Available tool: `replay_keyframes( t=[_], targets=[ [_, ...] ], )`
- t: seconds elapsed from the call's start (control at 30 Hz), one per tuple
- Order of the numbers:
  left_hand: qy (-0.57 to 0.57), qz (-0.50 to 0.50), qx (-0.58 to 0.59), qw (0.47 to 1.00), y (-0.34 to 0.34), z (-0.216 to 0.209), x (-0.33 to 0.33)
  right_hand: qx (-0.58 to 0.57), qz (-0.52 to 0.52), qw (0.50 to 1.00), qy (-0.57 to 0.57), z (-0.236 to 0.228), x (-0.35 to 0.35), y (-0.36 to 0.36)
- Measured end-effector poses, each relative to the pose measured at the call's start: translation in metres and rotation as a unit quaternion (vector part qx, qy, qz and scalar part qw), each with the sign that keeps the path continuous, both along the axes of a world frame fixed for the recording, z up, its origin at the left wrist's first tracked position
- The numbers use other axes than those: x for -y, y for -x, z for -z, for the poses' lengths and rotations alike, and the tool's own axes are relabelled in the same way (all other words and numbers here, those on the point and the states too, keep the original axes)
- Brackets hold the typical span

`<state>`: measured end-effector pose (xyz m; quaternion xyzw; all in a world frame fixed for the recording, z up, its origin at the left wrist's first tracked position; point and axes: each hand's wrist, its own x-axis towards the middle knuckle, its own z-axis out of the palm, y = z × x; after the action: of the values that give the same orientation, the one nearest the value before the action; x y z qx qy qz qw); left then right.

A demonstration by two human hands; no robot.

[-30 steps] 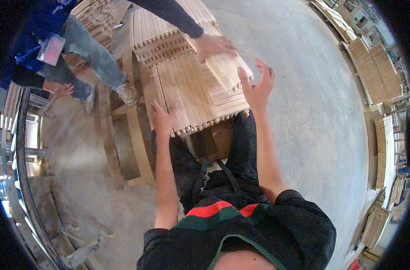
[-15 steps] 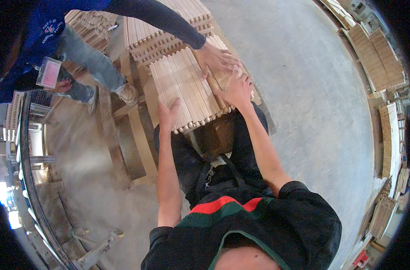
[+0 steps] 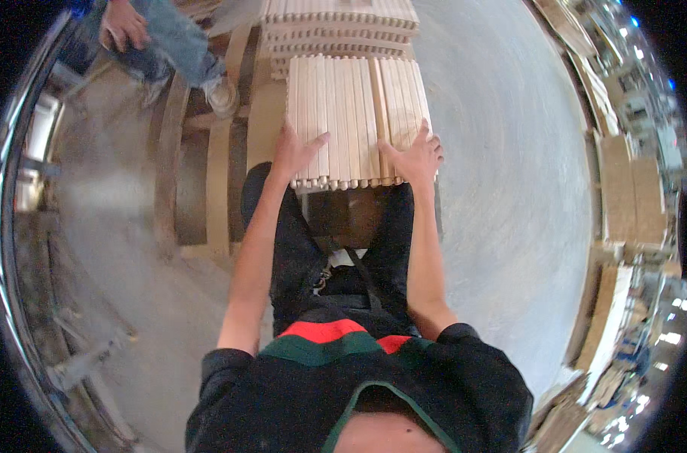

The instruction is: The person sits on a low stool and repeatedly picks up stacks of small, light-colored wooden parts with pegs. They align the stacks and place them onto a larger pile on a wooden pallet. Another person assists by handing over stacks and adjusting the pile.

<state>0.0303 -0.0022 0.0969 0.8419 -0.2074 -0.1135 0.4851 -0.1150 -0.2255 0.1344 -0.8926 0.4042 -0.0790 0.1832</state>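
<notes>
A row of pale wooden rods point(image 3: 351, 113) with rounded ends lies side by side in front of me, lengthwise away from my body. My left hand point(image 3: 296, 156) grips its left edge near the close end, thumb spread across the top. On the opposite edge my right hand point(image 3: 416, 157) holds the row the same way, its thumb over the rods and its fingers bent at the outer side. A narrow dark gap runs between rods right of the middle. The fingertips under the outer edges are partly hidden.
Behind the row stands a taller stack of similar rods point(image 3: 339, 30). Wooden pallet slats point(image 3: 219, 177) lie on the floor at the left. A co-worker's hand point(image 3: 123, 26) and shoe point(image 3: 221, 97) show at the upper left. Stacked boards point(image 3: 634, 189) line the right side.
The co-worker's arm has withdrawn from the rods. My right hand has moved from the top to the right edge, and the rods on the right now sit closer together. The view has turned.
</notes>
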Motion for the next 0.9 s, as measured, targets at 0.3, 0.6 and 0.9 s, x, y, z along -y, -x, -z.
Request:
replay_keyframes(
  t=[0.3, 0.6, 0.9],
  targets=[
    [-0.085, -0.032, 0.071, 0.993, -0.003, 0.023, 0.014, 0.066, 0.030, 0.997, -0.001, 0.013, 0.021, -0.003],
    [-0.004, -0.042, 0.015, 0.999, -0.002, 0.017, 0.012, 0.067, 0.007, 0.997, 0.037, 0.007, 0.010, -0.002],
    [0.038, -0.031, 0.014, 0.999, 0.015, 0.006, 0.020, 0.098, 0.000, 0.995, 0.034, 0.019, 0.024, -0.001]
  ],
)
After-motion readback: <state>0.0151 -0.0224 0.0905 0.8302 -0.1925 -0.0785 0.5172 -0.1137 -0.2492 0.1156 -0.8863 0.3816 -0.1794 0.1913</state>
